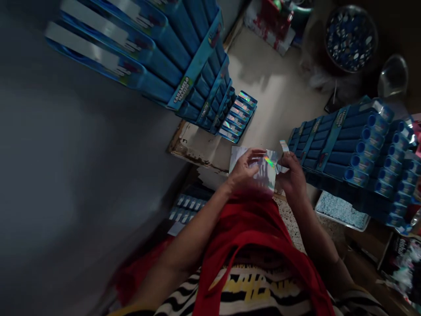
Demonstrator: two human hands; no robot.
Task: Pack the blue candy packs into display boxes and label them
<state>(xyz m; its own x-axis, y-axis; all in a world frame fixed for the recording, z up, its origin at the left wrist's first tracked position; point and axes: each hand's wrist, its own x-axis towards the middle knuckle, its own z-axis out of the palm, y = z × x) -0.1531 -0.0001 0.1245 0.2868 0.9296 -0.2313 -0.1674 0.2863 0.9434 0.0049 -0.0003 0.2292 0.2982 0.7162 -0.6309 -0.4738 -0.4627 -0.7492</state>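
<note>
A shiny holographic sheet (265, 177) lies in front of the red apron, near the table's front edge. My left hand (245, 169) rests on its left part with the fingers slightly spread. At the sheet's right side my right hand (292, 173) pinches a small shiny strip (283, 147) between thumb and fingers. Just beyond the hands, a blue tray with shiny labels (238, 116) sits on the pale table (272, 105).
Tall stacks of blue packs (184, 57) stand at the left, and more blue packs (342, 136) at the right. A bowl of dark wrapped pieces (351, 39) is at the back right. Below the right stack lies a tray of pale blue bits (342, 211).
</note>
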